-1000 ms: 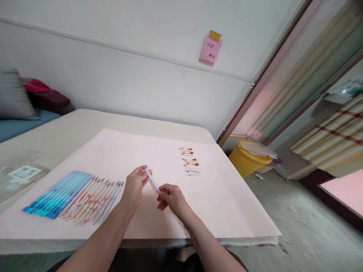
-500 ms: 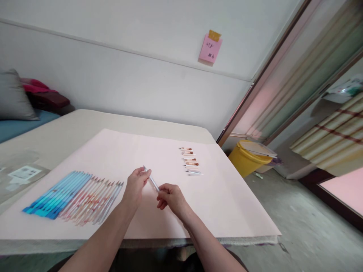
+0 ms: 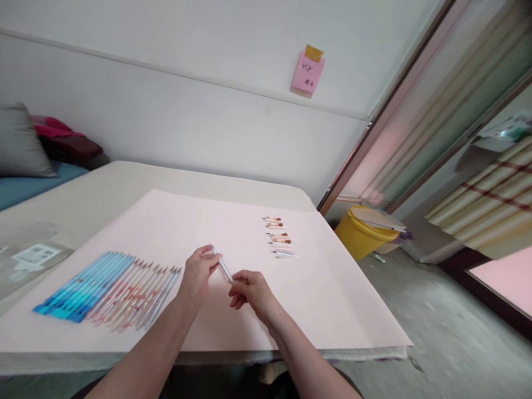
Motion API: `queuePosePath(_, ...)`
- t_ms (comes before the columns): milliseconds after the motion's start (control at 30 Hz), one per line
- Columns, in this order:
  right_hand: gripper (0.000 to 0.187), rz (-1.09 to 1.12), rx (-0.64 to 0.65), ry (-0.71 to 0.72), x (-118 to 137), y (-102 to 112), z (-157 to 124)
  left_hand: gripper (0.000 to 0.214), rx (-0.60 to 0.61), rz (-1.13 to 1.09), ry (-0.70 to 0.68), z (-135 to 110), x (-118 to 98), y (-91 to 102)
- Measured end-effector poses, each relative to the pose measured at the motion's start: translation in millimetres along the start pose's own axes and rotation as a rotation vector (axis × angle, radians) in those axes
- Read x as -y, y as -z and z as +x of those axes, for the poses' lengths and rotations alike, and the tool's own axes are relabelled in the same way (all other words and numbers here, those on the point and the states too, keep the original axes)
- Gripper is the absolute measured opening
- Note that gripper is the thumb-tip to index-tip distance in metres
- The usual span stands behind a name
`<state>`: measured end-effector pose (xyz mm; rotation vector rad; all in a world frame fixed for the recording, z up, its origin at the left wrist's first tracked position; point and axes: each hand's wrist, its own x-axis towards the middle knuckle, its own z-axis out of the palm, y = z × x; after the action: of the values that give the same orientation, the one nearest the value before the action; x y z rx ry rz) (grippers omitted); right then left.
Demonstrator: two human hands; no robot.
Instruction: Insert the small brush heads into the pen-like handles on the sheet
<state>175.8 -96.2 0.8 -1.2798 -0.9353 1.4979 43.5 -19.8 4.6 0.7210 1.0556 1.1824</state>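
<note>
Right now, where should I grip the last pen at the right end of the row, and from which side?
I would pinch the last pen at mid-barrel, coming from above and from its right. It lies flat on the paper, its neighbours crowd its left side, and only the right is open.

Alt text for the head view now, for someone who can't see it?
Two bare hands hold one slim pen over a pink sheet on a table, left hand at its far end, right hand at its near end. A row of blue and clear pens lies to the left; small pen parts lie farther back.
</note>
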Motion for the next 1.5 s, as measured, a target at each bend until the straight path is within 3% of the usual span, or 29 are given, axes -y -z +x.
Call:
queuePosePath(200,0.029,0.171,0.046,-0.09,6.1,2.2,-3.9,0.041,0.061,-0.083,0.029,-3.0,-4.6,-1.6)
queuePosePath(400,0.027,0.123,0.012,-0.07,4.4,1.4,-2.1,0.041,-0.034,0.026,0.022,-1.4,-0.2,-1.2)
queuePosePath(700,0.031,0.255,0.072,-0.103,6.3,4.3,-3.6,0.043,0.08,-0.058,0.008,-2.6,-1.7,-1.5)
queuePosePath(933,0.03,0.2,0.048,-0.078,4.5,1.1,-3.1,0.045,0.024,0.005,0.021,-3.3,0.4,-2.4)
queuePosePath(1167,0.03,0.215,0.057,-0.087,3.9,2.9,-3.1,0.044,0.096,-0.065,0.006,-4.2,-3.3,-2.1)
queuePosePath(1500,0.03,0.201,0.044,-0.086,5.9,0.5,-4.0,0.044,0.01,-0.022,0.017,-2.2,0.8,-0.9)
